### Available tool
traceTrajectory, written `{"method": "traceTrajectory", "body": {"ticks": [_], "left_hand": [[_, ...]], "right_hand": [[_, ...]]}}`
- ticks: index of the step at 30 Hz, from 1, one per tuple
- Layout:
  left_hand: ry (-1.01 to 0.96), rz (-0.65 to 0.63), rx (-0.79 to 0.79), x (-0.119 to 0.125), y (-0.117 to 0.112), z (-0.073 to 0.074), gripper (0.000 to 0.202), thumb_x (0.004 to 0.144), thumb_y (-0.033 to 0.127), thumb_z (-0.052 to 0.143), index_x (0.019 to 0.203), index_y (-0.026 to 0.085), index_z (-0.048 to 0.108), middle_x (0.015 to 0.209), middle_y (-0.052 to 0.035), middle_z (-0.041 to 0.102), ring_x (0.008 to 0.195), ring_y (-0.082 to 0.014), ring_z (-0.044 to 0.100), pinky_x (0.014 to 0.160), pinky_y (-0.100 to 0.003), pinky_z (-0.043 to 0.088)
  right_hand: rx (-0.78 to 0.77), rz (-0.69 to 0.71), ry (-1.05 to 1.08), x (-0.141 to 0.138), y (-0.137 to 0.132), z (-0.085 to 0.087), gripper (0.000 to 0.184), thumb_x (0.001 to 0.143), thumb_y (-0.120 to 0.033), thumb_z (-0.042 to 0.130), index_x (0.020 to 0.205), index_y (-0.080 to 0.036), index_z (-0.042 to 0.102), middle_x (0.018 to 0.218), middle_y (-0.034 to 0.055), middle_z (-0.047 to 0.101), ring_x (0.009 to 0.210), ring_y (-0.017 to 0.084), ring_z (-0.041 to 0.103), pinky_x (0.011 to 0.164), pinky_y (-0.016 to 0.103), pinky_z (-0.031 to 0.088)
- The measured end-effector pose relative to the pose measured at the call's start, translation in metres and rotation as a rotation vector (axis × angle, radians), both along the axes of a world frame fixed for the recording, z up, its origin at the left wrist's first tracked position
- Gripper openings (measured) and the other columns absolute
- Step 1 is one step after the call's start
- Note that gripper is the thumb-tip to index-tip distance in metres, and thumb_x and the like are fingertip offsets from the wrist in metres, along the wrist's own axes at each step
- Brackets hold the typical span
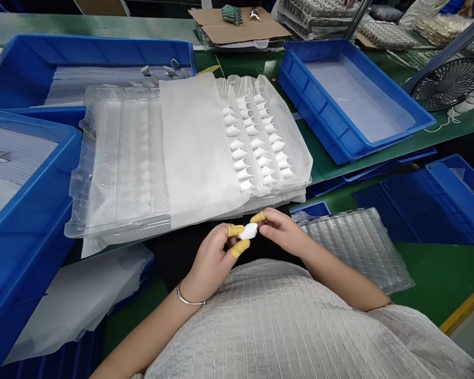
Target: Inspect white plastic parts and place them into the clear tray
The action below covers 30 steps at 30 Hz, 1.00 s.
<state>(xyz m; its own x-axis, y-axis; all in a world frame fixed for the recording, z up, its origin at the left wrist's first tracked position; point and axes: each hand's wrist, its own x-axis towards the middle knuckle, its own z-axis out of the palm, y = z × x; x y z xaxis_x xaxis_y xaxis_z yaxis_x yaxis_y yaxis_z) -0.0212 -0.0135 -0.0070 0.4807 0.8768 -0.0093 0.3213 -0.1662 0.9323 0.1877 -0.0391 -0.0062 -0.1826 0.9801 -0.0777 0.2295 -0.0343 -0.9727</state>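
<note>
Your left hand [211, 255] pinches a small white piece [248, 231] between yellow-capped thumb and finger, just in front of the clear tray [77, 202]. Your right hand [285, 230] has a capped finger at the piece; whether it grips, you cannot tell from here. A white sheet [199, 152] covers the tray's middle, beside rows of curved white pieces [256, 142]. Beyond, a blue bin [319, 100] stands on the green desk [316, 150], near a black fan [449, 84].

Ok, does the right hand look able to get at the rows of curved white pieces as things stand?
Likely yes: the right hand is just in front of the curved white pieces, which show uncovered; the white sheet lies to their left.
</note>
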Motion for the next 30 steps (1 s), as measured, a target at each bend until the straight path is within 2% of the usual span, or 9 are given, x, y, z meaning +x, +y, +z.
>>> {"method": "traceTrajectory", "body": {"ticks": [2,4,6,10,14,16,21,23,30], "left_hand": [[0.016,-0.018,0.054,0.000,0.000,0.001,0.010,0.087,0.030,0.063,0.091,0.020,0.062,0.078,0.0002,0.057,0.067,-0.0134,0.054,0.063,-0.028,0.046],[0.016,-0.022,0.028,0.000,0.000,0.000,0.011,0.086,0.030,0.063,0.092,0.021,0.063,0.078,0.0005,0.056,0.067,-0.0131,0.054,0.063,-0.028,0.046],[-0.016,0.001,-0.071,0.000,-0.001,-0.001,0.015,0.085,0.031,0.065,0.095,0.020,0.062,0.077,0.0011,0.057,0.066,-0.0127,0.053,0.061,-0.027,0.046],[-0.121,0.052,-0.287,0.000,-0.001,-0.005,0.020,0.084,0.034,0.067,0.095,0.019,0.060,0.075,0.0016,0.059,0.064,-0.0115,0.053,0.058,-0.025,0.045],[-0.158,0.075,-0.335,0.001,-0.001,-0.007,0.020,0.083,0.034,0.068,0.093,0.019,0.060,0.075,0.0015,0.059,0.064,-0.0110,0.053,0.059,-0.024,0.045],[-0.153,0.076,-0.291,0.001,-0.001,-0.008,0.020,0.083,0.033,0.068,0.095,0.020,0.060,0.077,0.0014,0.059,0.065,-0.0112,0.054,0.060,-0.025,0.046],[-0.078,0.023,-0.097,-0.001,-0.003,-0.010,0.013,0.086,0.028,0.065,0.097,0.021,0.062,0.079,0.0017,0.057,0.067,-0.0115,0.053,0.063,-0.026,0.047],[-0.079,0.029,-0.111,-0.002,-0.003,-0.010,0.015,0.086,0.028,0.065,0.099,0.022,0.062,0.079,0.0019,0.057,0.066,-0.0114,0.054,0.063,-0.026,0.047],[-0.150,0.078,-0.299,0.000,-0.003,-0.004,0.021,0.081,0.033,0.070,0.094,0.019,0.061,0.075,0.0021,0.060,0.063,-0.0107,0.053,0.058,-0.023,0.046]], "right_hand": [[-0.082,0.007,0.022,-0.001,0.002,-0.002,0.041,0.091,-0.056,0.056,0.081,-0.017,0.064,0.079,0.0011,0.052,0.074,0.016,0.052,0.066,0.029,0.043],[-0.115,0.019,0.040,-0.002,0.003,-0.002,0.039,0.090,-0.054,0.058,0.078,-0.017,0.063,0.076,0.0002,0.052,0.070,0.014,0.050,0.064,0.028,0.042],[-0.073,0.023,0.049,-0.001,0.002,0.000,0.032,0.088,-0.050,0.063,0.088,-0.018,0.067,0.083,0.0014,0.055,0.074,0.015,0.053,0.067,0.028,0.044],[0.159,0.028,-0.076,0.000,-0.003,0.005,0.026,0.087,-0.040,0.069,0.107,-0.023,0.067,0.096,0.0045,0.059,0.091,0.020,0.056,0.082,0.035,0.047],[0.268,0.034,-0.155,0.000,-0.006,0.005,0.031,0.089,-0.037,0.069,0.116,-0.025,0.062,0.106,0.0064,0.059,0.102,0.023,0.054,0.091,0.040,0.044],[0.202,0.043,-0.097,-0.001,-0.004,0.003,0.037,0.087,-0.043,0.069,0.117,-0.023,0.062,0.104,0.0062,0.058,0.099,0.022,0.054,0.088,0.038,0.044],[-0.084,0.030,0.068,-0.004,0.002,-0.003,0.042,0.092,-0.055,0.055,0.076,-0.017,0.062,0.073,-0.0006,0.048,0.067,0.014,0.048,0.063,0.028,0.039],[-0.124,0.027,0.124,-0.004,0.002,-0.002,0.039,0.089,-0.055,0.061,0.079,-0.017,0.063,0.075,-0.0006,0.050,0.068,0.014,0.049,0.063,0.028,0.040],[0.242,0.024,-0.120,-0.001,-0.002,0.008,0.027,0.086,-0.042,0.070,0.101,-0.019,0.066,0.096,0.0056,0.059,0.091,0.021,0.057,0.082,0.037,0.047]]}}
